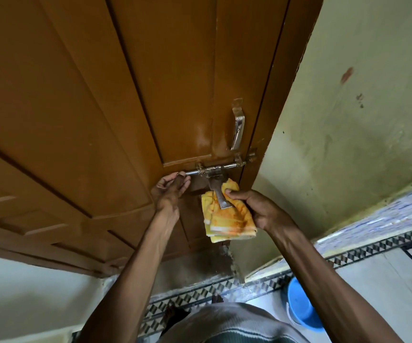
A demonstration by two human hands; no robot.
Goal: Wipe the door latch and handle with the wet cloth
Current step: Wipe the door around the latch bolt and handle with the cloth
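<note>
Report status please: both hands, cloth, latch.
Left hand grips latch rod end. Right hand holds cloth under hasp. Handle untouched. Nothing in the way.

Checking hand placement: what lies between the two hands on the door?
In the head view, the latch lies between the left hand and the right hand, its flap hanging over the cloth.

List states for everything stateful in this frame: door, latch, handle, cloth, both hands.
door: shut against the frame
latch bolt: slid across towards the frame; hasp hanging down over the cloth
door handle: untouched, no hand or cloth on it
cloth: folded, held behind the hasp
left hand: gripping the bolt's left end
right hand: shut on the cloth
blue bucket: on the floor, upright
</note>
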